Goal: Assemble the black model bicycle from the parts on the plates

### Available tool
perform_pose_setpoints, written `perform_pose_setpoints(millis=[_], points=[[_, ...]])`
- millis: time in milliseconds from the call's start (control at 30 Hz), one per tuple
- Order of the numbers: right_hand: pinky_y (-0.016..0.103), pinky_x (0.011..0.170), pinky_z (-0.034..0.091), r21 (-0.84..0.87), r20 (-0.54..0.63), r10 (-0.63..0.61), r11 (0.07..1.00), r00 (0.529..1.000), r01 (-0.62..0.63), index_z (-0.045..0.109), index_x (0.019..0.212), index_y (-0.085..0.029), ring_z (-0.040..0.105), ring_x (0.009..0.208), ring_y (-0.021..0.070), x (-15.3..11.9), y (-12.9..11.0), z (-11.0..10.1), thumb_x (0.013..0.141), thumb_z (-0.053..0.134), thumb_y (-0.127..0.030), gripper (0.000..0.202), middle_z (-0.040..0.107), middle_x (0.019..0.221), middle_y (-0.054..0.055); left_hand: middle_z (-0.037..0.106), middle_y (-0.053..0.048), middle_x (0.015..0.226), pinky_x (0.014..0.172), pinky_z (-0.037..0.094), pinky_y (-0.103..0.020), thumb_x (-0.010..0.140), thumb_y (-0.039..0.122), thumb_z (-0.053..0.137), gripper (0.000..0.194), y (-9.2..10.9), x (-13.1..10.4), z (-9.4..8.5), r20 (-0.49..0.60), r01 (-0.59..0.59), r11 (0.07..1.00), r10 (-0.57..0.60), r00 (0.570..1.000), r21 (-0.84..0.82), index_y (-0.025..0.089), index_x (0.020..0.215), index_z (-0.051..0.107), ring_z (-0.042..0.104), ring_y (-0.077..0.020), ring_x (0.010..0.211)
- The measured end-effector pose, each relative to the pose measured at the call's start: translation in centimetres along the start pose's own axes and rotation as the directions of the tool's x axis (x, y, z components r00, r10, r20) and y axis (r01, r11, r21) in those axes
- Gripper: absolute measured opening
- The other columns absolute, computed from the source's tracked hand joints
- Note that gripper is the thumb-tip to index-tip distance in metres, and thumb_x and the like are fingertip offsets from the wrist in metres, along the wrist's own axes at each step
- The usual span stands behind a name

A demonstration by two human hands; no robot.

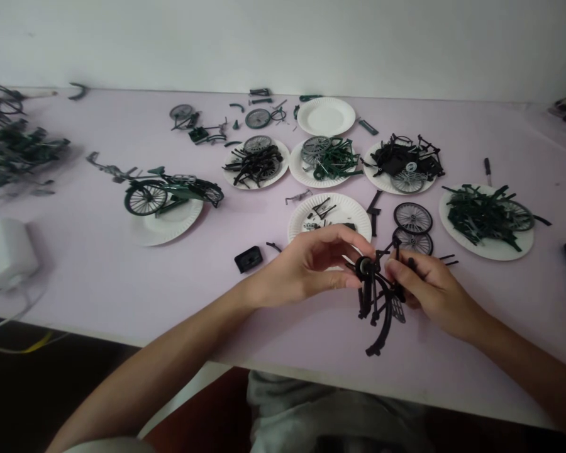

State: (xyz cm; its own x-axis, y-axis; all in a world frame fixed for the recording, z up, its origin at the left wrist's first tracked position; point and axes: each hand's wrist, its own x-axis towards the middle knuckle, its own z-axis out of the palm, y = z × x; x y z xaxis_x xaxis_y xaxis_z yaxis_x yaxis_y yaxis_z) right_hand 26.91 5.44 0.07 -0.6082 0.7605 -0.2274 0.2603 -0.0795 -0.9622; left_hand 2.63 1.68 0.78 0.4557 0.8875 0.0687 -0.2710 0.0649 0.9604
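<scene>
A black model bicycle frame (383, 324), without wheels, is held above the front of the table between both hands. My right hand (431, 286) grips it from the right side, thumb and fingers closed on it. The thumb and curved fingers of my left hand (306, 267) close on its left end, by a round black part (364, 267). A curved mudguard-like piece (384, 330) hangs down from the frame. Just beyond the right hand lie two loose black wheels (413, 218). Behind the left hand, a white paper plate (296, 217) bears small parts.
An assembled green model bicycle (170, 192) stands on a plate at left. Several plates carry heaps of black and green parts (485, 214). A bare white plate (326, 117) lies at the back. A screwdriver (487, 168), a black tray-like part (248, 258) and a white box (7, 255) are also there.
</scene>
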Motion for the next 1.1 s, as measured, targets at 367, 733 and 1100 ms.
perform_pose_setpoints(millis=[367,733,1100], points=[[0.019,0.041,0.023,0.174,0.178,0.086,0.978,0.980,-0.117,0.057,0.095,-0.021,0.030,0.047,0.0055,0.0,0.6,-0.9,0.093,0.070,-0.055,0.037,0.041,0.063,-0.009,0.067,-0.005,0.104,0.090,0.057,-0.025,0.088,0.014,0.081,0.024,-0.6,0.1,0.6,-0.054,-0.036,0.999,0.036,0.998,-0.005,0.015,0.107,0.067,0.067,-0.0127,0.096],[0.022,0.040,0.027,0.036,0.083,0.126,0.991,0.988,-0.130,0.070,0.096,-0.020,0.036,0.045,0.0077,-0.2,-0.2,-0.2,0.084,0.076,-0.059,0.041,0.040,0.056,-0.008,0.070,-0.006,0.104,0.083,0.057,-0.023,0.090,0.018,0.079,0.018,-1.1,0.4,0.3,-0.145,-0.054,0.995,0.066,0.987,0.080,0.018,0.108,0.074,0.067,-0.0128,0.092],[0.019,0.041,0.026,0.202,0.123,0.131,0.967,0.984,-0.154,0.071,0.092,-0.022,0.035,0.047,0.0049,-0.3,0.7,-0.7,0.083,0.080,-0.057,0.037,0.043,0.061,-0.007,0.080,-0.003,0.113,0.096,0.060,-0.025,0.090,0.016,0.079,0.024,-0.4,0.2,-0.4,-0.135,-0.099,0.966,0.134,0.982,0.238,0.027,0.111,0.080,0.075,-0.0166,0.107]])
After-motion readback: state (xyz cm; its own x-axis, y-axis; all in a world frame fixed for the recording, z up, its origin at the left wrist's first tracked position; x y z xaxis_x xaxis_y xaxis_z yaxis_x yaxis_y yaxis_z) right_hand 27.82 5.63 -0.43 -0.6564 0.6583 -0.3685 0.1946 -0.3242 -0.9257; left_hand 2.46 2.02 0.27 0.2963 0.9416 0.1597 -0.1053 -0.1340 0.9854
